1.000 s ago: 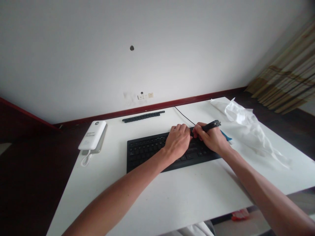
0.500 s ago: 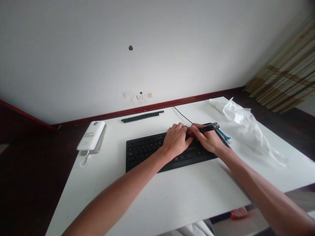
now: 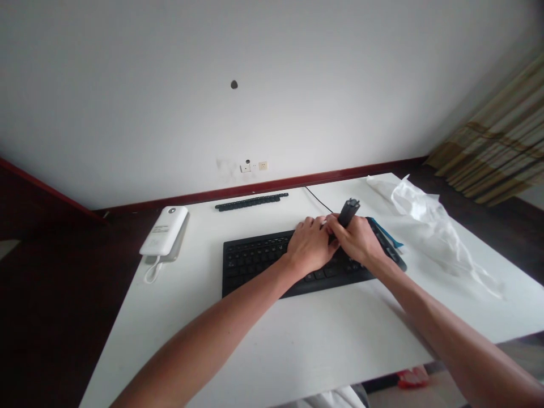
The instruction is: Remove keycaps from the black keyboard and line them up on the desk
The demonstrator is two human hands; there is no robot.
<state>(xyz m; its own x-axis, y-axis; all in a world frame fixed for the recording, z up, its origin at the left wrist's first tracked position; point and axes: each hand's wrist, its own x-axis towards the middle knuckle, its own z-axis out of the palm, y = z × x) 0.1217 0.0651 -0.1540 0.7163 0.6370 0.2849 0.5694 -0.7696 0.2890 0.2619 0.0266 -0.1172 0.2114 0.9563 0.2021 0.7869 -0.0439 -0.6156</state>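
A black keyboard (image 3: 259, 256) lies on the white table beneath both my hands. My left hand (image 3: 309, 245) rests on its middle, fingers laid toward the far edge and thumb pointing at my right hand; part of the fingertips is hidden. Closed round a black stick-like tool (image 3: 349, 211), my right hand (image 3: 358, 238) sits on the keyboard's right part, touching my left. The tool's notched end sticks up above the fist, while its lower end is covered by my fingers. A blue strip-like tool (image 3: 386, 232) lies along the keyboard's right end.
Rows of loose black keycaps (image 3: 251, 202) lie near the table's far edge. A white power bank (image 3: 165, 231) with a short cable lies at the left, on top of a flat grey device. Crumpled white plastic (image 3: 425, 218) spreads over the right. A thin black cable (image 3: 318, 198) runs backward.
The black tool has swung from leaning right to standing more upright in my right hand. My left hand stays on the keyboard. The whole view has shifted slightly.
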